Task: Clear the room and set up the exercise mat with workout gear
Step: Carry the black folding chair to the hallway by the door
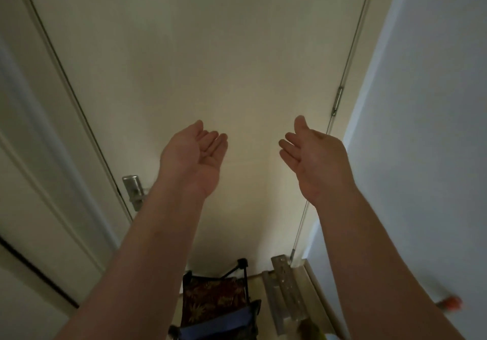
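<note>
Both my arms reach forward toward a shut cream door [210,62]. My left hand [195,155] is raised palm up with its fingers loosely curled and holds nothing. My right hand [313,160] is level with it, palm turned inward, fingers apart, also holding nothing. Neither hand touches the door. Low between my arms stands a folding chair [218,305] with a dark patterned seat, a black frame and blue fabric. No exercise mat or workout gear is in view.
The door's silver handle [134,189] sits at the left, just beside my left forearm. Hinges [338,101] run down the door's right edge. A white wall [421,128] closes the right side. Metal rails [284,292] lie on the floor by the skirting. A small orange object [452,302] shows at lower right.
</note>
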A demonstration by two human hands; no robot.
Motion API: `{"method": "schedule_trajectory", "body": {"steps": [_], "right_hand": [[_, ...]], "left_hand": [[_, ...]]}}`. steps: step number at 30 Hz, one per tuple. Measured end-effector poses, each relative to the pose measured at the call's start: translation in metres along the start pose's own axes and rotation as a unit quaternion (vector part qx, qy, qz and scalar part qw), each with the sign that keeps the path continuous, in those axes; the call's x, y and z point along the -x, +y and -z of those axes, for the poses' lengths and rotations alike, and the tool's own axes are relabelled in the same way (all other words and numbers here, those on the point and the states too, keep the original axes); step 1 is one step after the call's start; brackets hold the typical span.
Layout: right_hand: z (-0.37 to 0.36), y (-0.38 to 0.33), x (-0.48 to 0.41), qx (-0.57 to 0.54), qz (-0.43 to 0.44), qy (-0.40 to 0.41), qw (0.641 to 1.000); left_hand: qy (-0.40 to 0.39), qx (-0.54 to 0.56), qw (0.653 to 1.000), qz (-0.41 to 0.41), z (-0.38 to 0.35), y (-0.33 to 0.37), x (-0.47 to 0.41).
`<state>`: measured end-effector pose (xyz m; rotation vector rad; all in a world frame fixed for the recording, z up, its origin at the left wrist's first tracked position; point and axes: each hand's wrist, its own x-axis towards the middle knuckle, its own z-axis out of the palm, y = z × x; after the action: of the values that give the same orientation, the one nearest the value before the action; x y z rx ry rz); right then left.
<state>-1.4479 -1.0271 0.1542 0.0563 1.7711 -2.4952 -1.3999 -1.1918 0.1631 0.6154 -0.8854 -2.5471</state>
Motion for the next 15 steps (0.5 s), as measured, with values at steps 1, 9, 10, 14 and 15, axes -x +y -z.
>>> {"method": "schedule_trajectory", "body": {"steps": [1, 9, 10, 14, 15], "right_hand": [[0.003, -0.011, 0.005, -0.003, 0.017, 0.001, 1.000], [0.032, -0.052, 0.030, -0.040, 0.088, 0.027, 0.995], [0.037, -0.055, 0.033, -0.044, 0.092, 0.031, 0.994], [0.069, -0.064, 0.049, -0.048, 0.120, 0.086, 0.988], [0.075, -0.065, 0.053, -0.044, 0.124, 0.094, 0.987]], "left_hand": [[-0.018, 0.003, 1.000, -0.006, -0.009, 0.002, 0.008], [-0.096, 0.007, 0.995, -0.009, -0.052, -0.008, 0.041], [-0.102, 0.005, 0.995, -0.002, -0.056, -0.011, 0.044], [-0.137, -0.011, 0.990, 0.037, -0.072, -0.030, 0.056], [-0.142, -0.012, 0.989, 0.042, -0.073, -0.033, 0.058]]}}
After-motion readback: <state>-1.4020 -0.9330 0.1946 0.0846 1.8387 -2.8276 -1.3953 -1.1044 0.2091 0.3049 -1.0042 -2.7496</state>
